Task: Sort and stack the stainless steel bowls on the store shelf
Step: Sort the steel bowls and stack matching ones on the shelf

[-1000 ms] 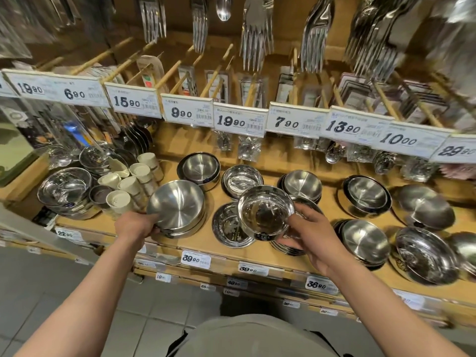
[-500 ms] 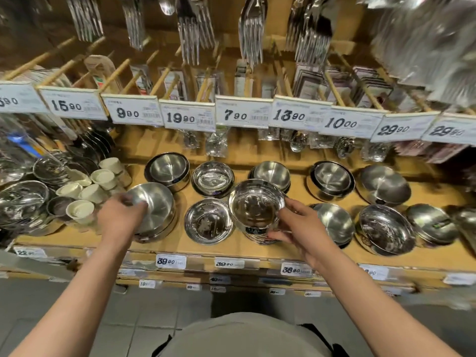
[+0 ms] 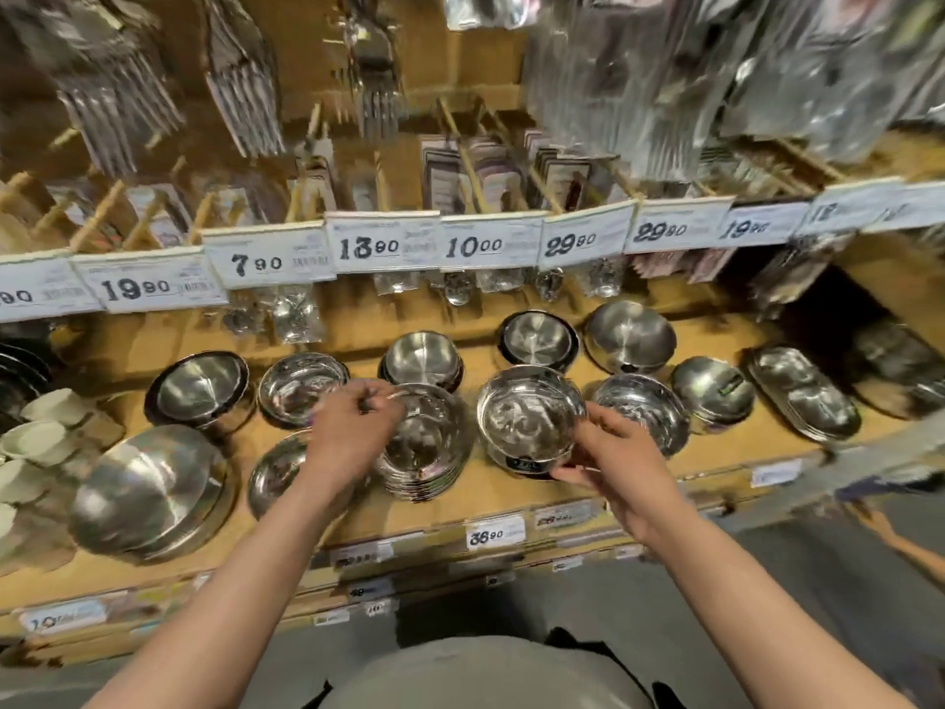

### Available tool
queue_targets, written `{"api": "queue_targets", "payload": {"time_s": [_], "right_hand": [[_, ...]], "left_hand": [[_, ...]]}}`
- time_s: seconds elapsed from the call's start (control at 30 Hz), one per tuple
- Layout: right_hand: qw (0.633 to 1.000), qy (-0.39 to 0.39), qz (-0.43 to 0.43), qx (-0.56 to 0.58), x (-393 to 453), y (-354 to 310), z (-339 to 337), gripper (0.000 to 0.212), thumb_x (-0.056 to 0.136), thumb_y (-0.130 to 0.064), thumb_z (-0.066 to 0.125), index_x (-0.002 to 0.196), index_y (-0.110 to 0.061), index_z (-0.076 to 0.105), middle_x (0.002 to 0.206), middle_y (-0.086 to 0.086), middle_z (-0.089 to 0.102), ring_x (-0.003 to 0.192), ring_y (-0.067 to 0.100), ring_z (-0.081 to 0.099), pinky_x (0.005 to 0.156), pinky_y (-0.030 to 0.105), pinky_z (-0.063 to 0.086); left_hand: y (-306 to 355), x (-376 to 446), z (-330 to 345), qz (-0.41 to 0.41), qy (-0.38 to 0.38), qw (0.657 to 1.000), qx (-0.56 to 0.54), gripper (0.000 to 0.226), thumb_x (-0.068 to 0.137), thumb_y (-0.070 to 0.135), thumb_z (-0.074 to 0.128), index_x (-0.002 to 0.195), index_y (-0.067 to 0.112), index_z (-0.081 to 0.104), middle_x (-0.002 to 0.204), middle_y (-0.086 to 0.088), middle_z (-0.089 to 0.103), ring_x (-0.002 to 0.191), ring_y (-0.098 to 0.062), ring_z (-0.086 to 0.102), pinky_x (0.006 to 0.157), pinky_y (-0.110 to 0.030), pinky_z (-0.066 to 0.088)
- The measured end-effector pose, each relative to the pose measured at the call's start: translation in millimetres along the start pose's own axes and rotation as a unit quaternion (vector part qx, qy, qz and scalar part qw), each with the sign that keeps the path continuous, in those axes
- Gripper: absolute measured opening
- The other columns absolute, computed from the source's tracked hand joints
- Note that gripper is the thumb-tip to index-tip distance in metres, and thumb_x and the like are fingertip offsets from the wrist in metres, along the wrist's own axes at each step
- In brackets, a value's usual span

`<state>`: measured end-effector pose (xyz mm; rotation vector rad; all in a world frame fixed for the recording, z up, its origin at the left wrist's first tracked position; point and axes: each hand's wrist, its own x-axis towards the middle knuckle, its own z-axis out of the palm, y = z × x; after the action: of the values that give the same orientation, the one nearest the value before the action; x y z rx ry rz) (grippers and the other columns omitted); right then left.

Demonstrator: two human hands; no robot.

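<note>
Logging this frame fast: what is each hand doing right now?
Left hand: fingers curled on the rim of the stack of shallow bowls.
Right hand: holding a deep steel bowl.

Two hands are seen, the left hand [image 3: 353, 432] and the right hand [image 3: 621, 465]. One steel bowl [image 3: 529, 419] is held. One stack of shallow dishes [image 3: 427, 452] is counted, and eight readable price tags [image 3: 383, 245] on the rail; blur prevents counting the forks.

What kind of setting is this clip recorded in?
Most likely a shop's kitchenware aisle: a wooden shelf of steel bowls, a row of price tags along it, and packaged cutlery hanging on pegs above.
</note>
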<state>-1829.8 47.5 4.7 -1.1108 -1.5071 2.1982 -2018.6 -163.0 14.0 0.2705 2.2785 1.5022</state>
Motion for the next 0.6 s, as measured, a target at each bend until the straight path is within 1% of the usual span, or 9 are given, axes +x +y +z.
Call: {"api": "queue_targets", "payload": {"time_s": [0.03, 0.1, 0.13, 0.2, 0.3, 0.37, 0.5, 0.57, 0.6], "right_hand": [[1.000, 0.010, -0.001, -0.001, -1, -3, -11, 0.022, 0.097, -0.006, 0.062, 0.106, -0.025, 0.070, 0.100, 0.004, 0.080, 0.091, 0.030, 0.077, 0.064, 0.031, 0.064], [1.000, 0.025, 0.001, -0.004, -3, -10, -35, 0.023, 0.097, -0.006, 0.061, 0.114, -0.018, 0.071, 0.107, 0.008, 0.078, 0.093, 0.028, 0.077, 0.066, 0.030, 0.064], [0.999, 0.034, 0.004, -0.003, -4, -13, -49, 0.024, 0.097, -0.006, 0.061, 0.117, -0.015, 0.070, 0.109, 0.010, 0.078, 0.090, 0.026, 0.077, 0.067, 0.031, 0.064], [0.998, 0.057, 0.008, 0.004, -6, -18, -77, 0.026, 0.096, -0.006, 0.063, 0.121, -0.012, 0.069, 0.108, 0.011, 0.077, 0.083, 0.023, 0.075, 0.068, 0.032, 0.064], [0.995, 0.095, 0.012, 0.012, -5, -27, -121, 0.028, 0.095, -0.007, 0.064, 0.122, -0.010, 0.069, 0.103, 0.010, 0.078, 0.082, 0.022, 0.073, 0.066, 0.032, 0.063], [0.993, 0.115, 0.013, 0.016, -2, -31, -147, 0.031, 0.095, -0.009, 0.065, 0.126, -0.009, 0.067, 0.106, 0.011, 0.078, 0.082, 0.022, 0.074, 0.064, 0.031, 0.063], [0.990, 0.135, 0.013, 0.025, 10, -37, -183, 0.038, 0.095, -0.009, 0.064, 0.133, -0.007, 0.061, 0.126, 0.013, 0.070, 0.086, 0.024, 0.074, 0.068, 0.034, 0.064], [0.992, 0.127, 0.019, 0.020, 15, -38, -190, 0.031, 0.095, -0.010, 0.064, 0.126, -0.008, 0.065, 0.120, 0.013, 0.073, 0.083, 0.022, 0.075, 0.067, 0.033, 0.064], [0.993, 0.118, 0.024, 0.016, 16, -38, -192, 0.028, 0.095, -0.009, 0.064, 0.123, -0.009, 0.067, 0.114, 0.014, 0.075, 0.081, 0.022, 0.075, 0.066, 0.033, 0.064]], "left_hand": [[4, -1, 10, 0.002, -0.002, 1.000, -0.004, 0.006, 0.091, 0.016, 0.068, 0.092, 0.021, 0.070, 0.081, 0.007, 0.067, 0.070, -0.010, 0.061, 0.066, -0.030, 0.050], [12, -2, 32, 0.008, -0.007, 1.000, -0.005, 0.007, 0.091, 0.020, 0.068, 0.094, 0.025, 0.072, 0.079, 0.011, 0.070, 0.061, -0.002, 0.061, 0.057, -0.021, 0.049], [17, -4, 44, 0.008, -0.017, 1.000, -0.006, 0.008, 0.091, 0.020, 0.067, 0.094, 0.026, 0.071, 0.078, 0.011, 0.071, 0.058, -0.002, 0.060, 0.056, -0.019, 0.048], [24, -8, 67, 0.002, -0.048, 0.999, -0.007, 0.013, 0.091, 0.020, 0.064, 0.094, 0.031, 0.070, 0.073, 0.013, 0.070, 0.057, -0.005, 0.060, 0.055, -0.022, 0.047], [33, -12, 102, 0.002, -0.078, 0.997, 0.024, 0.012, 0.089, 0.021, 0.065, 0.093, 0.032, 0.070, 0.073, 0.017, 0.069, 0.057, 0.001, 0.058, 0.058, -0.024, 0.044], [40, -16, 125, -0.005, -0.103, 0.994, 0.024, 0.011, 0.089, 0.019, 0.067, 0.092, 0.029, 0.071, 0.073, 0.016, 0.067, 0.064, -0.004, 0.058, 0.063, -0.024, 0.045], [52, -23, 163, -0.029, -0.134, 0.990, 0.026, 0.014, 0.090, 0.013, 0.066, 0.090, 0.027, 0.070, 0.076, 0.008, 0.067, 0.070, -0.014, 0.062, 0.070, -0.029, 0.051], [57, -28, 181, -0.048, -0.140, 0.989, 0.025, 0.013, 0.090, 0.015, 0.066, 0.091, 0.026, 0.071, 0.083, 0.005, 0.069, 0.075, -0.015, 0.065, 0.074, -0.031, 0.057], [61, -32, 190, -0.071, -0.146, 0.987, 0.001, 0.011, 0.093, 0.014, 0.065, 0.092, 0.023, 0.070, 0.088, 0.002, 0.068, 0.077, -0.015, 0.066, 0.073, -0.031, 0.061]]}}
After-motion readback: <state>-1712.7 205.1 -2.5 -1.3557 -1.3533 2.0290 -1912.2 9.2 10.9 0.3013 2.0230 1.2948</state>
